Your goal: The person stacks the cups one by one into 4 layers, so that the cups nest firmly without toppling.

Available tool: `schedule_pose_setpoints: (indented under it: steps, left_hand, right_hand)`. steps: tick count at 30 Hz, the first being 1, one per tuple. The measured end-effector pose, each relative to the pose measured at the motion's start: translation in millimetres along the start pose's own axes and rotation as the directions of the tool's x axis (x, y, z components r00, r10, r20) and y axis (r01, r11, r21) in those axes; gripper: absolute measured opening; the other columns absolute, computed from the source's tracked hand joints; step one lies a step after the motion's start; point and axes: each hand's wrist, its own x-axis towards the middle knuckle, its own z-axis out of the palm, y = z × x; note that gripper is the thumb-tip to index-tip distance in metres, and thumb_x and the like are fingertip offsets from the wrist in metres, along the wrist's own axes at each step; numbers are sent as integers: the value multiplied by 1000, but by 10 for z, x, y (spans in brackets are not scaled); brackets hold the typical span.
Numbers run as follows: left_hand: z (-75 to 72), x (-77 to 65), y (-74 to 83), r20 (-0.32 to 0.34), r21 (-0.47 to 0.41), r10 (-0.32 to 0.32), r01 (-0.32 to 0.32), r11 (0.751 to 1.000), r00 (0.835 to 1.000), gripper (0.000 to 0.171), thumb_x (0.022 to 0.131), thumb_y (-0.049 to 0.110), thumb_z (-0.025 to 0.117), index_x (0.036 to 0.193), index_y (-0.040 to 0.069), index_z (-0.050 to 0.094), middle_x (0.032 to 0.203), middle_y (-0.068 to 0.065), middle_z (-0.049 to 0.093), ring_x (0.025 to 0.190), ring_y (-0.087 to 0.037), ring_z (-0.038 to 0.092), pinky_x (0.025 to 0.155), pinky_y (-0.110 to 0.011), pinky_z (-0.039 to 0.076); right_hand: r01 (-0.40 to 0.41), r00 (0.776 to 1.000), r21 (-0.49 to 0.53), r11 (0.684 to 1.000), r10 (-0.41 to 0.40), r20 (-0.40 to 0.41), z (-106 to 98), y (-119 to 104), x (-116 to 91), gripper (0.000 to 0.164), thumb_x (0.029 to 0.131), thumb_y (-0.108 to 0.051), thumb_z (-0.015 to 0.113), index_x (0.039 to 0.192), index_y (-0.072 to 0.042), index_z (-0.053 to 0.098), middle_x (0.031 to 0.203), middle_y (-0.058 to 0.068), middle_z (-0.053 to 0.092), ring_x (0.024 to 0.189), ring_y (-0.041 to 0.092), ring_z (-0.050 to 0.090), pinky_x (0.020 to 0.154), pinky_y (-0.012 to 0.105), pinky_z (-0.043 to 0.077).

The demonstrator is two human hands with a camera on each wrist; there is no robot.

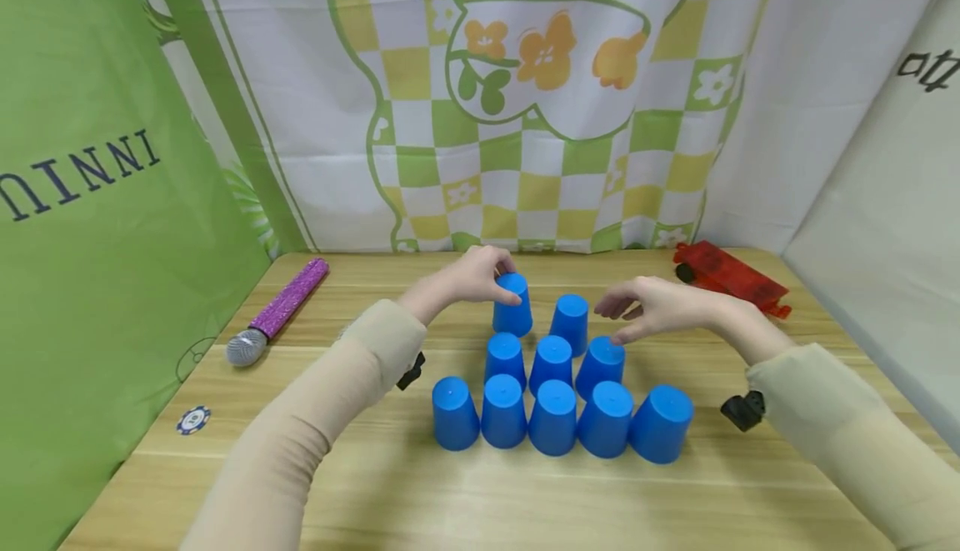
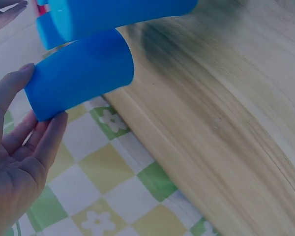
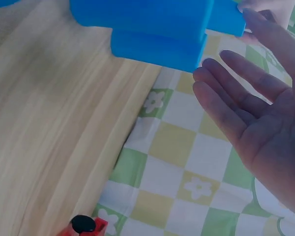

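Cup (image 1: 513,319) mid-frame seemed light, stiff, slick — best pinched near its top, as my left hand (image 1: 477,275) did — my right hand (image 1: 663,304) spread loosely, gripping nothing.

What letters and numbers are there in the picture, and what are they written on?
"UINNI": dark letters on the green cloth at the left; the word may run past the picture's edge.
Dark marks on the white cloth at the right: cut off by the edge, so I can't read them for sure.
Round chip: its middle mark is too small to read surely.
Blue cups: no readable writing.
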Motion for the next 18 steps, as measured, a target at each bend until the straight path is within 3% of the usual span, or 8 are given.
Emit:
schedule_pose_setpoints:
  steps: [11,18]
  left_hand:
    - [184,157,7,119,46,79,-85,995,990,45,80,26,75,116,1,60,112,-11,65,101,-20,63,84,-24,53]
    - [241,209,47,145,69,78,-88,994,986,45,80,26,75,116,2,59,112,-10,64,100,-19,62,85,-25,53]
  right_hand:
    - [1,998,-2,1000,-1,59,194,14,-5,50,80,-25,74,118,4,57,114,16,63,104,28,60,89,44,53]
    - [11,997,-5,1000,-11,82,239,30,50,51,79,-22,76,119,4,57,112,12,64,102,25,61,84,38,56]
